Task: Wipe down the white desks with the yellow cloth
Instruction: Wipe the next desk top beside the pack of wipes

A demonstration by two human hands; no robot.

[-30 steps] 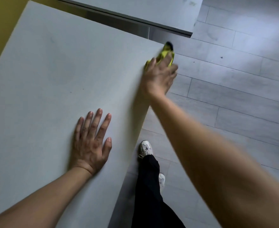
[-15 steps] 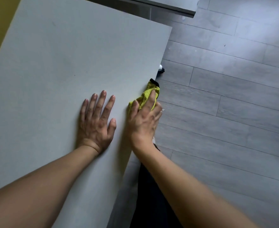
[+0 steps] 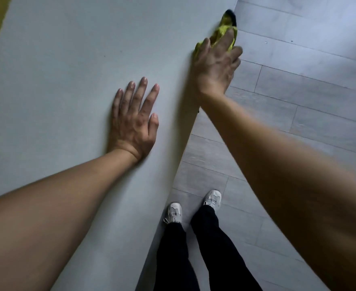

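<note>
Yellow cloth bunched at the counter's right edge.
Soft, light, limp — right hand grips it over the edge; left hand lies flat, fingers spread, bracing.

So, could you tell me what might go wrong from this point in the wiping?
The yellow cloth sits right at the white desk edge, partly overhanging the floor, so it could slip from under the right hand. The left hand presses flat on the desk and may leave smudges.
</note>
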